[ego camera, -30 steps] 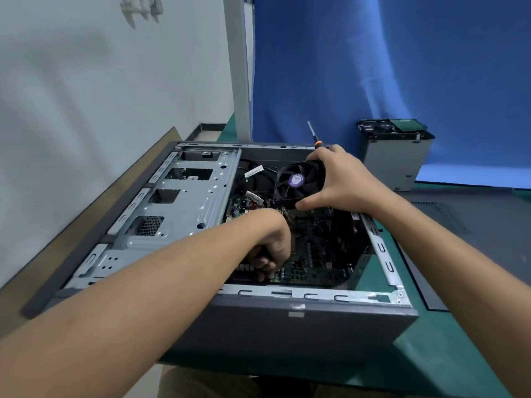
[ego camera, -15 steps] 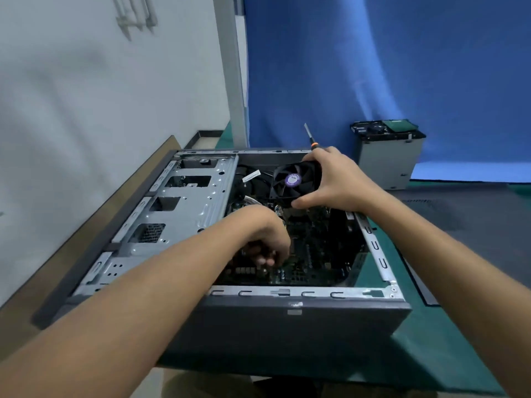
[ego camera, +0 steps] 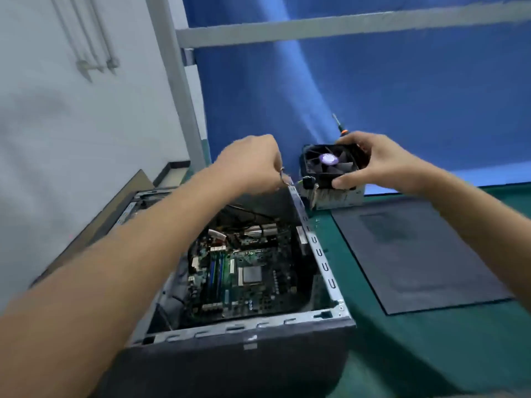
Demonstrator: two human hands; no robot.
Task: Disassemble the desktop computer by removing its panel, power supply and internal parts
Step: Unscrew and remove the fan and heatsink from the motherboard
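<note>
The open computer case (ego camera: 324,265) lies on its side with the motherboard (ego camera: 258,294) showing inside. A bare silver CPU (ego camera: 252,274) sits in the board's middle. My right hand (ego camera: 382,165) grips the black cooler fan (ego camera: 327,165) with its heatsink, held above the case's far right corner. A screwdriver (ego camera: 340,126) sticks up from the same hand. My left hand (ego camera: 253,162) is raised above the case and pinches the thin fan cable (ego camera: 283,175) beside the cooler.
The dark side panel (ego camera: 416,254) lies flat on the green mat (ego camera: 431,354) to the right of the case. A grey metal box (ego camera: 342,199), partly hidden behind the cooler, stands at the back. There is a white wall to the left and a blue cloth behind.
My right hand has lifted the cooler fan up and out of the case to the right. My left hand has risen from inside the case. The CPU now shows.
</note>
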